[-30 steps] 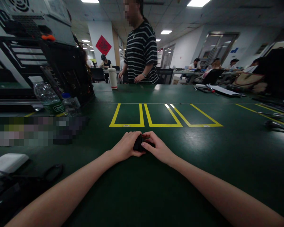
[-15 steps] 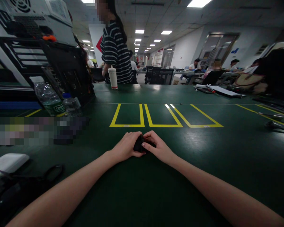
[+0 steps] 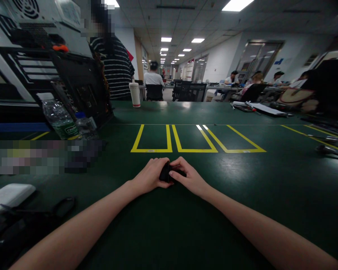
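Observation:
A small black object [image 3: 164, 173] sits between my two hands, just in front of the yellow tape marks; its kind is too dark to make out. My left hand [image 3: 151, 174] wraps round its left side, thumb low and fingers over the top. From the right, my right hand [image 3: 188, 174] pinches at its right face with thumb and bent fingers. Parts of the object are hidden by the fingers. Both forearms reach in from the lower corners over the dark green table [image 3: 169, 232].
Yellow tape outlines [image 3: 194, 150] lie ahead. To the left stand a plastic bottle [image 3: 58, 116], a blue-capped bottle [image 3: 86, 125], a white box [image 3: 9, 198] and black cabled gear. A white cup [image 3: 135, 94] stands far back; papers and tools lie right.
The person in the striped shirt beyond the table has moved left, uncovering a seated person behind. My hands and the black object look almost the same.

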{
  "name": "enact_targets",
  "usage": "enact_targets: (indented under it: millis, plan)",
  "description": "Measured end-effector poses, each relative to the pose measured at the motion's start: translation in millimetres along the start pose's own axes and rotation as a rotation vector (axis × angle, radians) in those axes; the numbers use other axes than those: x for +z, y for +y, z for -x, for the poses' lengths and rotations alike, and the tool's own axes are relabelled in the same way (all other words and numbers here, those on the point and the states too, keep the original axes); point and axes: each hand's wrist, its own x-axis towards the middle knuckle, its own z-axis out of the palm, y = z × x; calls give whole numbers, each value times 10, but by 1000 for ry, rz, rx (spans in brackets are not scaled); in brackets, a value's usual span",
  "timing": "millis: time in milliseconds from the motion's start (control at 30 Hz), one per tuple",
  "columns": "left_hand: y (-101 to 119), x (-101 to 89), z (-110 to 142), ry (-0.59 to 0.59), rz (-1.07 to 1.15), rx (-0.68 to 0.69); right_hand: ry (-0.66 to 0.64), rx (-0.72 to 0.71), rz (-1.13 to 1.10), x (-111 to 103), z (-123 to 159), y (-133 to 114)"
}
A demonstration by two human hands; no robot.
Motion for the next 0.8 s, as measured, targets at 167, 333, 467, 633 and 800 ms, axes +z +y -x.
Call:
enact_targets:
  millis: [167,333,467,633,800]
  plan:
    - [-5,7,0,-3,5,-8,-36,49,-13,2,4,9]
    - [-35,31,-9,7,-18,5,-31,-30,25,-7,16,-2]
    - [-56,66,-26,42,-57,15,6,-33,-16,1,1,22]
    - [-35,48,-18,22,-31,22,-6,36,-59,11,-9,45]
    - [-14,17,-7,6,-3,-22,-8,-42,47,-5,20,41]
